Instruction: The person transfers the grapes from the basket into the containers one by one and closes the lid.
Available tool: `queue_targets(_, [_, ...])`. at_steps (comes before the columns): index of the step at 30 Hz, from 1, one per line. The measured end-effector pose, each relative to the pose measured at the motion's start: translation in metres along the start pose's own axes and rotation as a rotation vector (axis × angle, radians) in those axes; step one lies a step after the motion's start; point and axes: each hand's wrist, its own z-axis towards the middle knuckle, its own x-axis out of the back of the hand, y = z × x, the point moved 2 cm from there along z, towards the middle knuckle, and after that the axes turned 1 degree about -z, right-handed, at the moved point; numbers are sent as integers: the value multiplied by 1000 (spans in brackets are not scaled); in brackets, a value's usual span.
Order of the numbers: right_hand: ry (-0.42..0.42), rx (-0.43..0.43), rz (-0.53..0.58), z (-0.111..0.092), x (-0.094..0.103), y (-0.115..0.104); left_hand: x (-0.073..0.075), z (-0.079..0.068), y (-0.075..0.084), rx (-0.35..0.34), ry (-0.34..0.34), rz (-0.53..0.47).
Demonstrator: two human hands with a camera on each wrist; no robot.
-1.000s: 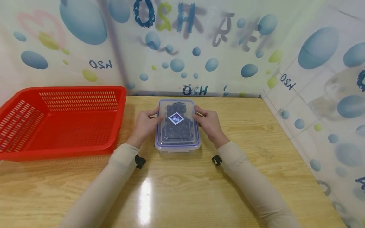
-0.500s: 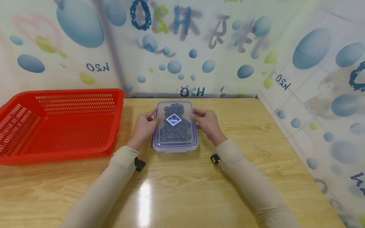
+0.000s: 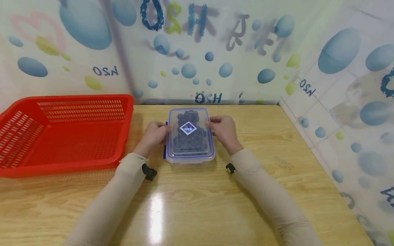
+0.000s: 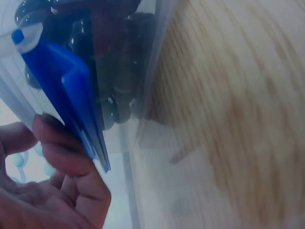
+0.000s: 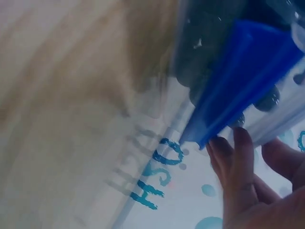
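A clear lidded food container [image 3: 190,141] with a blue rim and a diamond label stands on the table, filled with dark round pieces that look like fruit. At its left edge my left hand [image 3: 153,135] grips, thumb near the lid and fingers curled by a blue side latch [image 4: 71,86], which juts outward. My right hand [image 3: 225,131] pinches the opposite edge, thumb over the rim and fingertips below, beside the lower end of another blue latch [image 5: 243,81]. That latch slants away from the wall. In the head view the left fingertips are partly hidden behind the lid.
A red slotted plastic basket [image 3: 83,143] stands to the left of the container. The wooden table [image 3: 197,205] meets a wall covering [image 3: 234,85] with blue bubbles and lettering behind and on the right.
My left fingers have drawn in and curled at the container's left edge, and the blue latch there now sticks out past the lid. My right hand keeps its place on the right edge.
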Motion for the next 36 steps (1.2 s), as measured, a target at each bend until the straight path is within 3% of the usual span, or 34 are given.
queue_targets(4, [-29, -24, -48, 1, 2, -2, 1, 1, 0, 12, -33, 11])
queue_targets(11, [-68, -38, -26, 4, 3, -5, 3, 2, 1, 15, -41, 15])
queue_targets(28, [-212, -196, -16, 15, 6, 2, 4, 3, 1, 23, -76, 10])
queue_targets(36, [-235, -199, -5, 13, 7, 4, 3, 4, 0, 19, -61, 6])
